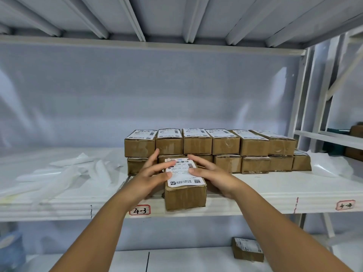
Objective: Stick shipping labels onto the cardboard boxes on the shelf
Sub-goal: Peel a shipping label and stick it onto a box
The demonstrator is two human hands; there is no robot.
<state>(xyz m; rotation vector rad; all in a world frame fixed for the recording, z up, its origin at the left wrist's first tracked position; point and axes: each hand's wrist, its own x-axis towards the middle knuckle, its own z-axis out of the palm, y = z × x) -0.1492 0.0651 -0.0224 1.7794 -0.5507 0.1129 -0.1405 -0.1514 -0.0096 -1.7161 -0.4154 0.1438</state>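
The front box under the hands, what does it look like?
The front box is a small brown cardboard carton, slightly creased, lying at the front edge of the shelf, ahead of the stacked boxes. A white shipping label with barcodes and a QR code covers its top. The left hand and right hand flank it, thumbs pressing the label.

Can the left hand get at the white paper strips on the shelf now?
Probably yes: the left hand rests on the label on the front box, and nothing stands between it and the paper strips.
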